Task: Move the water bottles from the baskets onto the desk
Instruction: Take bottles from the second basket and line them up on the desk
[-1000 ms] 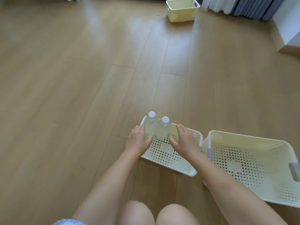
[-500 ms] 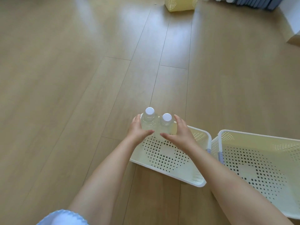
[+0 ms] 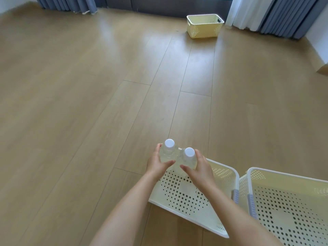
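We are on the pick-up step. Our left hand (image 3: pixel 158 163) grips 1 water bottle (image 3: pixel 168 152) and our right hand (image 3: pixel 200 167) grips the other bottle (image 3: pixel 188 159), both upright above the near basket (image 3: pixel 229 176). Next, we must carry them to the worktop, which we cannot see.

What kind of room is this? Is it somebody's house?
Probably a room in a home, though I can't be sure. It has a wooden plank floor, long blue-grey curtains hanging to the floor along the far wall, and pale plastic baskets, like the yellow basket, sitting on the floor.
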Tool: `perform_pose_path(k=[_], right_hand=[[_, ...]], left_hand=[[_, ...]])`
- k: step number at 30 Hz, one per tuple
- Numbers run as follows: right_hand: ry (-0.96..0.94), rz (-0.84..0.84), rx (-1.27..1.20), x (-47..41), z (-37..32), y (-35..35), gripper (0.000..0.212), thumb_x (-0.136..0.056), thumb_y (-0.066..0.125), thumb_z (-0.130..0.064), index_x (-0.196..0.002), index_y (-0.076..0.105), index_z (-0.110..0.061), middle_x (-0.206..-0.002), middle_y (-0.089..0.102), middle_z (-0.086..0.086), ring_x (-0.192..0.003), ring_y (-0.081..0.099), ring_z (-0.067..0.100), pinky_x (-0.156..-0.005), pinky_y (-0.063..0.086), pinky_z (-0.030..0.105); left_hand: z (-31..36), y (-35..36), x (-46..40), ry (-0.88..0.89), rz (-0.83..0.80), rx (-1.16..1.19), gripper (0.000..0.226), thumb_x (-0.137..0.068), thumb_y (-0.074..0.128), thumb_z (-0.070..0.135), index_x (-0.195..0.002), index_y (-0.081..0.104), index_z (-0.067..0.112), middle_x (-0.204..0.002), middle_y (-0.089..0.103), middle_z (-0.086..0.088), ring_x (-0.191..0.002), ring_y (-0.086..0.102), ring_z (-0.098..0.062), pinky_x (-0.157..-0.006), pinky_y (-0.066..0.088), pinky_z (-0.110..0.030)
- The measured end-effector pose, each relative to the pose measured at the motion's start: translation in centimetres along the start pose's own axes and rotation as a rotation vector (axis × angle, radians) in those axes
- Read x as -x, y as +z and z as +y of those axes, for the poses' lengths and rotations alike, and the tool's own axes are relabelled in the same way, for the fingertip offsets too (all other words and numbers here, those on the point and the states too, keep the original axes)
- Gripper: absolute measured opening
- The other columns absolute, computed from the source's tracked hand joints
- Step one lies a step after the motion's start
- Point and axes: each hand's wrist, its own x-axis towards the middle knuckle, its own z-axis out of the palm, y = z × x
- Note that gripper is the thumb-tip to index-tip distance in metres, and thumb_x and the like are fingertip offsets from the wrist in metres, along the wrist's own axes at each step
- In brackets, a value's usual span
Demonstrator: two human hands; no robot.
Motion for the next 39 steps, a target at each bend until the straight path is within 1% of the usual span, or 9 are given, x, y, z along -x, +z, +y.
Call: perform_pose_path(k=[6,10,15,18,20,24,27,33,39], right_hand=[[0.194,0.073,-0.316,0.7,1.7,-0.5,0.068,-0.075,0.076,-0.037,-0.134,0.045,-0.023,-0.133,0.053,0.003,-0.117,0.053,0.024,-0.098,0.045,0.044],[0.282,0.107,-0.558,1.1,2.7,-2.4,0.069,-0.076,0.075,-0.036,-0.135,0.045,-0.016,-0.124,0.054,0.005,-0.109,0.052,0.022,-0.087,0.043,0.037],[0.313,0.032,-0.767,2.0,3.0,-5.4,0.057,-0.071,0.077,-0.042,-0.12,0.059,-0.017,-0.112,0.064,0.006,-0.106,0.06,0.027,-0.092,0.045,0.042],[0.296,0.0,-0.907,2.7,2.4,-7.3,0.04,-0.075,0.071,-0.041,-0.104,0.066,-0.013,-0.092,0.065,0.006,-0.082,0.063,0.024,-0.084,0.052,0.042],[0.285,-0.039,-1.064,2.9,1.7,-8.3,0.028,-0.084,0.062,-0.038,-0.098,0.067,-0.014,-0.085,0.064,0.005,-0.076,0.063,0.021,-0.078,0.053,0.04],[0.135,-0.222,-1.318,2.8,-1.1,-10.1,0.037,-0.074,0.067,-0.043,-0.098,0.064,-0.015,-0.094,0.063,0.009,-0.087,0.061,0.031,-0.086,0.051,0.051],[0.004,-0.457,-1.481,2.8,-3.4,-10.9,0.042,-0.068,0.075,-0.039,-0.099,0.057,-0.019,-0.09,0.061,-0.002,-0.08,0.062,0.02,-0.079,0.051,0.039],[-0.021,-0.58,-1.256,4.2,-5.0,-9.7,0.064,-0.054,0.083,-0.047,-0.101,0.063,-0.01,-0.082,0.066,0.005,-0.07,0.066,0.021,-0.067,0.056,0.033],[0.057,-0.504,-1.162,4.9,-3.8,-7.8,0.063,-0.068,0.071,-0.055,-0.109,0.062,-0.007,-0.088,0.067,0.008,-0.077,0.067,0.024,-0.07,0.055,0.035]], left_hand=[[-0.4,-1.2,1.0,-0.003,0.047,0.131,0.053,-0.075,0.077,0.02,-0.12,0.049,0.018,-0.111,0.062,0.004,-0.099,0.059,-0.012,-0.086,0.046,-0.028],[0.5,-2.7,1.9,-0.006,0.055,0.289,0.047,-0.076,0.076,0.022,-0.114,0.05,0.019,-0.102,0.062,0.007,-0.092,0.059,-0.007,-0.082,0.048,-0.029],[1.3,-5.0,2.9,0.007,0.031,0.539,0.048,-0.073,0.077,0.026,-0.113,0.06,0.006,-0.101,0.067,-0.007,-0.103,0.063,-0.032,-0.088,0.052,-0.038],[2.6,-6.2,4.0,0.002,-0.047,0.792,0.041,-0.078,0.065,0.03,-0.113,0.061,0.008,-0.105,0.069,-0.008,-0.103,0.066,-0.028,-0.092,0.052,-0.042],[3.4,-6.7,4.6,0.002,-0.089,0.946,0.035,-0.087,0.056,0.034,-0.112,0.062,0.011,-0.101,0.072,-0.007,-0.096,0.069,-0.025,-0.091,0.051,-0.043],[5.5,-6.1,5.1,-0.088,-0.128,1.199,0.042,-0.089,0.05,0.047,-0.11,0.059,0.012,-0.098,0.064,-0.013,-0.091,0.062,-0.031,-0.097,0.043,-0.05],[6.9,-5.9,5.9,-0.09,-0.246,1.127,0.054,-0.081,0.05,0.051,-0.112,0.057,0.008,-0.093,0.06,-0.014,-0.077,0.063,-0.03,-0.075,0.054,-0.04],[7.3,-4.5,8.7,-0.159,-0.386,1.144,0.056,-0.089,0.041,0.052,-0.105,0.062,0.003,-0.085,0.061,-0.011,-0.075,0.058,-0.026,-0.064,0.055,-0.033],[5.6,-3.5,8.8,-0.16,-0.68,1.164,0.041,-0.082,0.052,0.056,-0.104,0.057,0.022,-0.082,0.054,0.013,-0.067,0.056,-0.002,-0.069,0.04,-0.016]])
